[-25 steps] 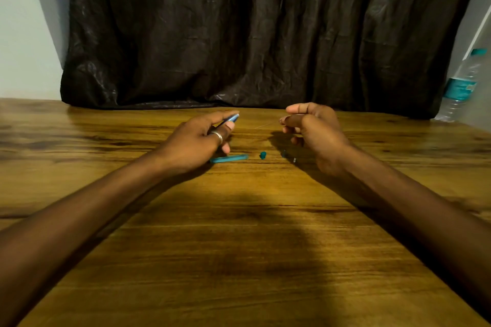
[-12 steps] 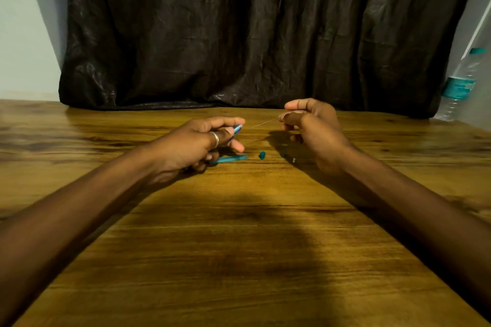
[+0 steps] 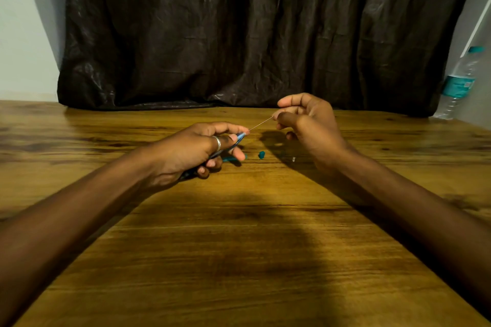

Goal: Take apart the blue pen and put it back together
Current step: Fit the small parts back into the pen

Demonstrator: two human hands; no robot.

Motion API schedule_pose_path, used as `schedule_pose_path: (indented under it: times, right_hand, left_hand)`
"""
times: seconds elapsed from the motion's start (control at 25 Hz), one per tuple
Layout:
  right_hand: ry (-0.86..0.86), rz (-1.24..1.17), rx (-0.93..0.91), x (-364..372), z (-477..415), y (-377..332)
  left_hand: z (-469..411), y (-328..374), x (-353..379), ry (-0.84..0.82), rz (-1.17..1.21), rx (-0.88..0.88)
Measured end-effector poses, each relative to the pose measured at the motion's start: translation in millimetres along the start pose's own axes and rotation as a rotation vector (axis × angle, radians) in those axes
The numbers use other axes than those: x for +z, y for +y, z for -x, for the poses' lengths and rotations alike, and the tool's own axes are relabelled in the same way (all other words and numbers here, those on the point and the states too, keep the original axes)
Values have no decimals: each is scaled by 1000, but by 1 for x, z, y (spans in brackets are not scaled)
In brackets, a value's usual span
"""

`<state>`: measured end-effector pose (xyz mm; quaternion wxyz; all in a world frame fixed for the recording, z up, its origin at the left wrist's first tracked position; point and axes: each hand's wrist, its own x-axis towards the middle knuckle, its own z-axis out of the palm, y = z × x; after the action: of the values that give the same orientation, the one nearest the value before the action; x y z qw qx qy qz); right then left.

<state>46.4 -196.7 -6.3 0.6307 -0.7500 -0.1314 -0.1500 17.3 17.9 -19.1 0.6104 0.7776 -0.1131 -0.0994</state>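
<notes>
Dark curtain (image 3: 252,34) is hanging across the whole back, crinkled & a bit shiny, its hem lying on the far edge of the table (image 3: 239,260). Table is filling the lower half: brown wood, grain running side to side, smooth w/ a dull sheen, a big shadow sitting in the middle btw the 2 forearms. Pale wall (image 3: 26,48) is showing either side of the curtain. 1 clear plastic bottle (image 3: 458,82) w/ teal cap & label is standing far right, just beside the curtain's edge, well apart from the hands.

Left hand (image 3: 191,151) is staying low near the table, fingers curling round the blue pen barrel (image 3: 239,139), thumb & forefinger closing at its front tip. 1 silver ring (image 3: 217,143) is sitting on a finger. The fist is hiding most of the barrel; only the tip & a short bit at the bottom are peeking out. Right hand (image 3: 308,125) is sitting a little higher & further back, thumb & forefinger pinching the end of 1 thin rod (image 3: 261,123), other fingers curling loosely. The rod, hair-thin & straight, is slanting from the barrel tip up to that pinch.

3 loose bits are lying on the table btw the hands:
- 1 long blue piece (image 3: 229,159), half hiding behind the left fingers.
- 1 small stubby blue piece (image 3: 261,154) near it.
- 1 tiny pale bit (image 3: 293,159) in the right hand's shadow, too small to tell what it is.
</notes>
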Motion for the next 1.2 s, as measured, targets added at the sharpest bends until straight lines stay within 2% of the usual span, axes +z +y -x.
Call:
schedule_pose_path:
  times: [0.56, 1.2]
  right_hand:
    - [-4, -54, 24, 7, 5, 3]
    - [-145, 19, -43, 23, 16, 7]
  left_hand:
    - [-2, 0, 1, -17, -5, 8]
    - [-6, -5, 1, -27, -27, 19]
